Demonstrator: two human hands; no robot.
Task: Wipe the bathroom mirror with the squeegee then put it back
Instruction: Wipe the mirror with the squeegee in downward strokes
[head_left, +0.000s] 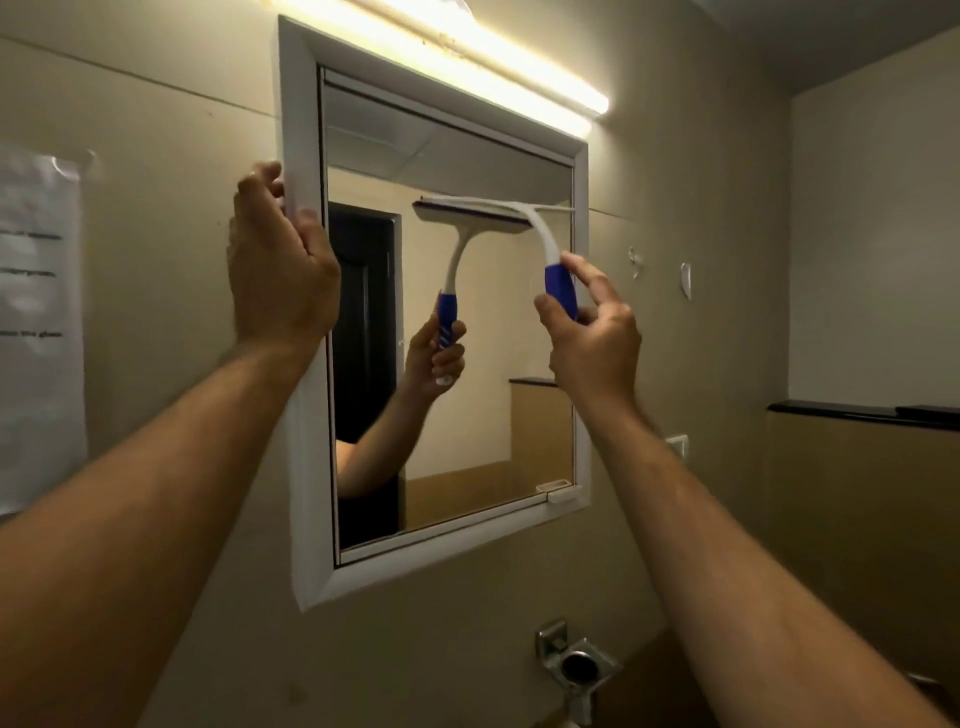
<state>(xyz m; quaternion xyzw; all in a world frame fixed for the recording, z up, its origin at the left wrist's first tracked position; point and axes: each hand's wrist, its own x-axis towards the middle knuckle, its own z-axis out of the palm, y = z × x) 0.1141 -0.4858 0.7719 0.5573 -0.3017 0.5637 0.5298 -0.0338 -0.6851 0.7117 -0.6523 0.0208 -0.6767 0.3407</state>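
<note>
A white-framed bathroom mirror (467, 415) hangs on the beige wall. My right hand (592, 338) holds the blue grip of a white squeegee (540, 234), whose blade lies flat on the glass in the upper right part of the mirror. The squeegee and the hand holding it show again as a reflection in the glass. My left hand (280, 260) grips the mirror frame (298, 93) at its left edge, fingers wrapped around it.
A lit tube light (467, 57) runs above the mirror. A paper sheet (39, 322) is stuck to the wall at the left. A metal holder (574, 662) sits below the mirror. A dark ledge (862, 413) runs along the right wall.
</note>
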